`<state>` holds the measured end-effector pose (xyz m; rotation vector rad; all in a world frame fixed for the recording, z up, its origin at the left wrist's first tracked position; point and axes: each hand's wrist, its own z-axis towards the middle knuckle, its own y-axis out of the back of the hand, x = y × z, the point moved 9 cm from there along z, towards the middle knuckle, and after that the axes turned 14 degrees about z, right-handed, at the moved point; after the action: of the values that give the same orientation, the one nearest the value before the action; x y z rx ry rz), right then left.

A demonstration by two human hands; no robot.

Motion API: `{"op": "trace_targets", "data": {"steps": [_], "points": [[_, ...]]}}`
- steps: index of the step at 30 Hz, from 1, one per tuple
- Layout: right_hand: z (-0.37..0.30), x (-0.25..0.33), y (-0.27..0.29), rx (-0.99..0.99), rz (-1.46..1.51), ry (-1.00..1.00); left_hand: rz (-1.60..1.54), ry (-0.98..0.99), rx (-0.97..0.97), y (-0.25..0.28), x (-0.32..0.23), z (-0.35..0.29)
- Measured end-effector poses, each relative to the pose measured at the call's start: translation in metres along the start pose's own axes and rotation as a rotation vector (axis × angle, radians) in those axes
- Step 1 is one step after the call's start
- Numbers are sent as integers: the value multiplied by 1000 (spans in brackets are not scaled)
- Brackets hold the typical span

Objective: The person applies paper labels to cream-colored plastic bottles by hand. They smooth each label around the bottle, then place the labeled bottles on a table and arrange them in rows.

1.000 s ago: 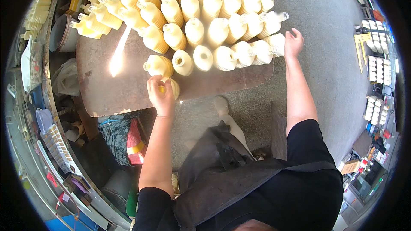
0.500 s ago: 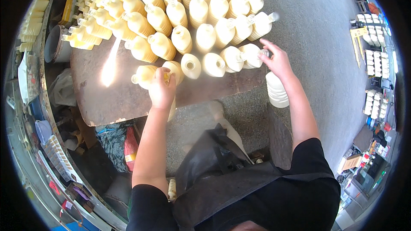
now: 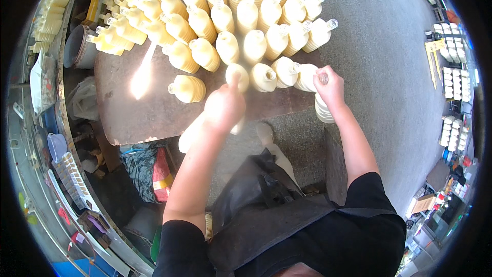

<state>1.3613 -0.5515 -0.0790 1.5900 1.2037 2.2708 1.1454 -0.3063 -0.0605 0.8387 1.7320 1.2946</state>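
Note:
Rows of pale yellow, ribbed plastic bottles with clear necks stand on a brown tabletop (image 3: 123, 77). My left hand (image 3: 225, 105) is closed at the front row, its fingers at the neck of a front bottle (image 3: 236, 74). A pale bottle (image 3: 190, 136) hangs left of that wrist, and part of another (image 3: 238, 125) shows to its right; their necks are hidden by the hand. My right hand (image 3: 332, 90) pinches around a bottle neck at the row's right end, beside a standing bottle (image 3: 306, 77). A ribbed bottle (image 3: 323, 110) hangs below that hand.
One bottle (image 3: 187, 88) stands apart at the front left. A grey bucket (image 3: 79, 46) and a bundled dark bag (image 3: 138, 172) sit beside the table. A dark block (image 3: 335, 159) stands near my right forearm. More bottles (image 3: 453, 84) stand in groups at the far right.
My left hand has moved right along the front row; the bottle it was touching has left its place, and a bottle now hangs beside the wrist. My right hand has closed on a neck.

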Motion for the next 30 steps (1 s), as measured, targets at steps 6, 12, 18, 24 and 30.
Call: {"op": "trace_targets", "data": {"steps": [6,12,18,24,30], "points": [[-28,62,-15,364,-126,170,41,47,109,-22,5,18],[-6,66,-44,546,-307,-30,48,90,119,-38,11,1],[0,65,-61,567,-323,-8,-103,94,-24,-14,19,-83],[1,58,-68,514,-318,10,-297,188,-152,50,45,-215],[-30,57,-49,339,-259,8,-347,435,-268,98,93,-366]]}}
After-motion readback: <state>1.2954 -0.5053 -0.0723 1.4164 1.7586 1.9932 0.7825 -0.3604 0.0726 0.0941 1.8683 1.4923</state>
